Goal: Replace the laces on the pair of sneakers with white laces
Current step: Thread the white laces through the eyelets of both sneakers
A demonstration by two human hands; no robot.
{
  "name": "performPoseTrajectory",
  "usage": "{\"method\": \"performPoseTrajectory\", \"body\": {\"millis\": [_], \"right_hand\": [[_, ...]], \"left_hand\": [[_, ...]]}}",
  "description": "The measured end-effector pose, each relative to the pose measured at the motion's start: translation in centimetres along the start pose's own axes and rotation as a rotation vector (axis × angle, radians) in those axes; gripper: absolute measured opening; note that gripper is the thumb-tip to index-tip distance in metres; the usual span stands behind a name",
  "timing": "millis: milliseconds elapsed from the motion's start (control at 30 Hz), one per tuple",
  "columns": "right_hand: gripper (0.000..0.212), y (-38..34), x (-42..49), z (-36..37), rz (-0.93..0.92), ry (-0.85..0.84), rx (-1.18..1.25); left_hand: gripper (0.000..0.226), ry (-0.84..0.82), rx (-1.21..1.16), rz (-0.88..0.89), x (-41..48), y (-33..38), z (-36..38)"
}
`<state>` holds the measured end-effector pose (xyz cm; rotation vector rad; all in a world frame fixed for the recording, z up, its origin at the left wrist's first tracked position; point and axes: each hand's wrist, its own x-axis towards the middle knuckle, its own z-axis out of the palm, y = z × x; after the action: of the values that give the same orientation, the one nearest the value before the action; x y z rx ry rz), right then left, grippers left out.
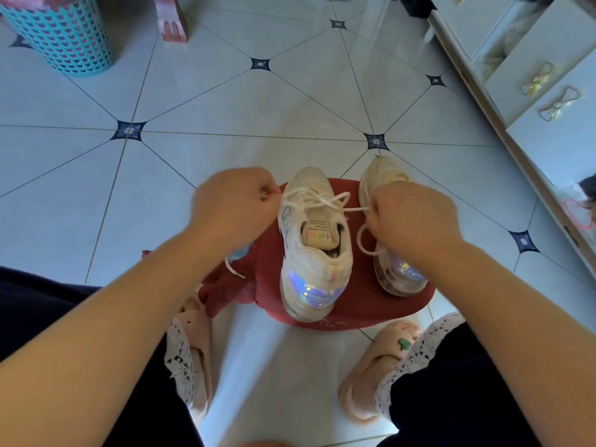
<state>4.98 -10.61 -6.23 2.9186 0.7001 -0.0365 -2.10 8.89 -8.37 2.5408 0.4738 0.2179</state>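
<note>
Showing upside-down coloured print beginning "197" on tongue label (319, 233) of sneaker (301, 256); smaller lines beneath, side lettering blurring beyond reading.

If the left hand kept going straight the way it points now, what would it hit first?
Most likely the laced sneaker on the red stool: the left hand, pinching the white lace, points right at its forefoot. From one view, height is unclear, so it might pass just over.

Sneaker (314, 253): white knit mesh, matt.
Heel panel (309, 288): iridescent foil, glossy.
White lace (317, 196): woven cord, matt.
Stool (354, 308): red, matt top.
Floor (258, 108): glazed tile, smooth, shiny.
Basket (61, 33): teal plastic lattice.
Slippers (364, 391): pink plush, fuzzy.
Bow handles (537, 79): gold-toned metal, shiny.
</note>
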Motion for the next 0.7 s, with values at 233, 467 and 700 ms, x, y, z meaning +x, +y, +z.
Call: {"method": "performPoseTrajectory", "body": {"millis": [233, 467, 700], "right_hand": [[0.013, -0.3, -0.2, -0.4, -0.055, -0.029, 0.232], [0.037, -1.7, -0.2, 0.1, -0.073, 0.067, 0.308], [0.018, -2.3, -0.1, 0.5, -0.167, 0.088, 0.039]], "left_hand": [[0.010, -0.164, -0.144, -0.013, -0.5, -0.4, -0.2], [0.011, -0.198, -0.247, 0.107, -0.5, 0.9, 1.9], [0.008, -0.102, -0.212, 0.154, -0.2, 0.8, 1.8]]}}
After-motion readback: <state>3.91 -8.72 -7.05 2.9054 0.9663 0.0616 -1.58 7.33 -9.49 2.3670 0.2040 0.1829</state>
